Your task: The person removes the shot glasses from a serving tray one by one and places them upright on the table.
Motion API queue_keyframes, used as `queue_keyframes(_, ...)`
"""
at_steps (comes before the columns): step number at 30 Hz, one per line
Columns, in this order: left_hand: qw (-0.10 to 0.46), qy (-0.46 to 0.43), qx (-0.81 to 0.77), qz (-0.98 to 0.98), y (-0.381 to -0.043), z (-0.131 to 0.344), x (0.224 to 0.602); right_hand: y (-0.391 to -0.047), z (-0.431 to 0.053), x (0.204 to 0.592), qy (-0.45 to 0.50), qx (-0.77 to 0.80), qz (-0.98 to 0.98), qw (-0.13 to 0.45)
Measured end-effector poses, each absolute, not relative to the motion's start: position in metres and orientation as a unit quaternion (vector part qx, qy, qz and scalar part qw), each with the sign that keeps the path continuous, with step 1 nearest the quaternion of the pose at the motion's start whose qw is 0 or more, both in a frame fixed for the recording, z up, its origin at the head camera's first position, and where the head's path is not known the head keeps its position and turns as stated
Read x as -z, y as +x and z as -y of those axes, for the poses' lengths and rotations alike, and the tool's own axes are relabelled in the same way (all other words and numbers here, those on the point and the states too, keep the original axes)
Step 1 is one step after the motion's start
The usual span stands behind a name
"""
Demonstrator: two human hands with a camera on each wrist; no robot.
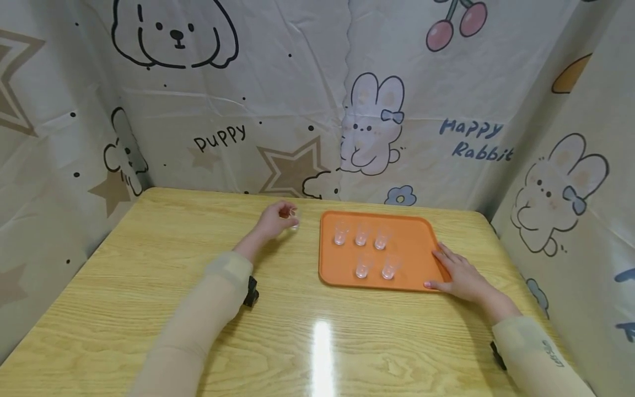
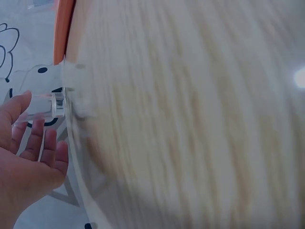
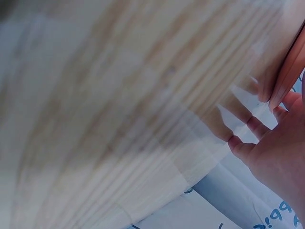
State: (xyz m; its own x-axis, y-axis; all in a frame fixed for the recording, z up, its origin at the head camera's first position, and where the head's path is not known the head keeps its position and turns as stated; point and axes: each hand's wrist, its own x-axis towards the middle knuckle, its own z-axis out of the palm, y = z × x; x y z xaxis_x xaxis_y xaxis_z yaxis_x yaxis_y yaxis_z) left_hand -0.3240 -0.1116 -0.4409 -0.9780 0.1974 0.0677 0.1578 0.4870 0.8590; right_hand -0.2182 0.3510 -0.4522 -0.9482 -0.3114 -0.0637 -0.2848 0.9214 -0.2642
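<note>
My left hand pinches a small clear cup between thumb and fingers, left of the orange tray. In the left wrist view, the cup has its thick base close to the wood, and the lower fingers stay apart from it. My right hand rests at the tray's near right corner, fingers spread along the right rim and thumb on the front rim. On the tray stand similar clear cups: three in a back row, with a middle cup, and two in front, one a front-right cup.
The tray lies on a light wooden table, toward its back right. Printed cloth hangs behind the table and along both sides. Bright glare shows on the wood at the front.
</note>
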Motion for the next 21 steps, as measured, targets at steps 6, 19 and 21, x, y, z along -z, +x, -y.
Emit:
queue_keyframes(6, 0.020, 0.100, -0.493, -0.864, -0.3284, 0.1081, 0.4464, -0.2193, -0.3528, 0.4542, -0.152, 0.126, -0.979, 0.054)
queue_keyframes(19, 0.020, 0.092, -0.494, -0.864, -0.3293, 0.1117, 0.4464, -0.2200, -0.3514, 0.4502, -0.157, 0.138, -0.976, 0.062)
queue_keyframes(21, 0.025, 0.094, -0.491, -0.866, -0.3288, 0.1125, 0.4455, -0.2199, -0.3513, 0.4507, -0.158, 0.138, -0.976, 0.060)
